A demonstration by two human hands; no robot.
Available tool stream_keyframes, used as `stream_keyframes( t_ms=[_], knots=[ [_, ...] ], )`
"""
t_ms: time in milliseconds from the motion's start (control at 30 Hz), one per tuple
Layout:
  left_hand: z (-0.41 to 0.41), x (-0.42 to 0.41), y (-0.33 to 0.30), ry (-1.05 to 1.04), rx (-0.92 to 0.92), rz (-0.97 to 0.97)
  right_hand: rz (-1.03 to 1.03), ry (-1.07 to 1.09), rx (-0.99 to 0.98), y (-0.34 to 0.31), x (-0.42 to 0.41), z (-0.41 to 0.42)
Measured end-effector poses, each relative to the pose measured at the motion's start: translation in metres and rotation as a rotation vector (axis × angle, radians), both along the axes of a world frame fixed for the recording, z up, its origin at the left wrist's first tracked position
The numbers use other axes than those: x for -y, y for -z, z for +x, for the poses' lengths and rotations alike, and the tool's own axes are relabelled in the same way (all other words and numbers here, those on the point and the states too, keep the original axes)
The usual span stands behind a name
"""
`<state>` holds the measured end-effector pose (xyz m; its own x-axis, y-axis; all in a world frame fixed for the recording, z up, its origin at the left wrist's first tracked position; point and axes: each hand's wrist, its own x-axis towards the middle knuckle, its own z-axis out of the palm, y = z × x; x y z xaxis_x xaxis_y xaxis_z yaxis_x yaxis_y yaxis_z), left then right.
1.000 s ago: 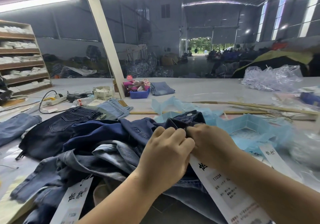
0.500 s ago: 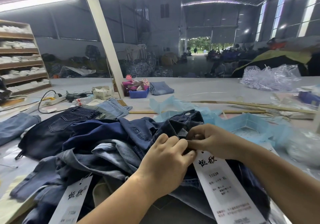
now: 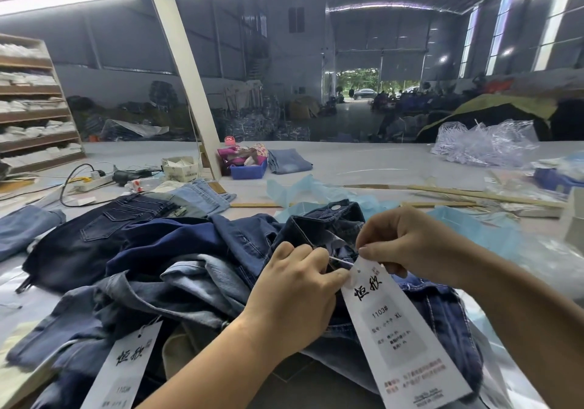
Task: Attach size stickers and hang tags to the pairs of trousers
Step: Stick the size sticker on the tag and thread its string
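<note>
While a heap of jeans (image 3: 177,269) in dark and washed blue lies spread across the pale table (image 3: 363,168), a long white hang tag (image 3: 401,332) rests slanted on the dark pair (image 3: 319,225) at the top of the heap, its upper end up by the waistband and its lower end running toward the near right. It carries bold black characters near the top, then "1103#" and "XL", with finer print below that is too small to read. Farther left, at the near edge of the heap, a second tag (image 3: 123,364) of the same kind lies on lighter denim. The left hand (image 3: 297,294) reaches in from below, knuckles up, its fingers curled and pinching a thin white string (image 3: 341,261) right at the top of the long tag. The right hand (image 3: 407,244) comes in from the right, just beside the left, fingers bent with the thumb and forefinger closed at the tag's top corner, where the string meets it. Above both hands the open waistband stands up, showing a metal button (image 3: 336,207).
</note>
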<state>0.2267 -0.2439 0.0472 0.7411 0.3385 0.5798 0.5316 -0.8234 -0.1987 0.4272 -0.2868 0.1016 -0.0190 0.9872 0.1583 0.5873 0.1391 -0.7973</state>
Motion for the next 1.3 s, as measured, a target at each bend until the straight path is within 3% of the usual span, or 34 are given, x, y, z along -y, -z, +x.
stream_keyframes(
  t_ms=[67,233,367,533,700,900,1067,1300],
  knots=[
    [0.000,0.003,-0.003,-0.019,-0.005,-0.015,0.046,0.020,0.049,0.001,0.002,-0.005],
    [0.000,0.006,-0.009,0.007,0.124,-0.172,0.388,0.236,0.693,0.004,0.004,-0.014],
    [0.000,0.005,-0.021,0.112,0.387,-0.390,0.517,0.245,0.819,0.003,0.006,-0.021],
    [0.000,0.001,-0.042,0.168,0.599,-0.519,0.618,0.273,0.824,0.005,0.010,-0.029],
    [0.004,0.001,-0.049,0.173,0.653,-0.494,0.675,0.216,0.763,0.014,0.012,-0.033],
    [0.016,0.006,-0.052,0.257,0.780,-0.641,0.749,0.207,0.618,0.015,0.008,-0.035],
    [0.022,0.001,-0.051,0.245,0.802,-0.665,0.896,0.309,0.653,0.013,0.007,-0.032],
    [0.016,-0.001,-0.047,0.196,0.703,-0.820,0.941,0.362,0.471,0.017,0.006,-0.031]
  ],
)
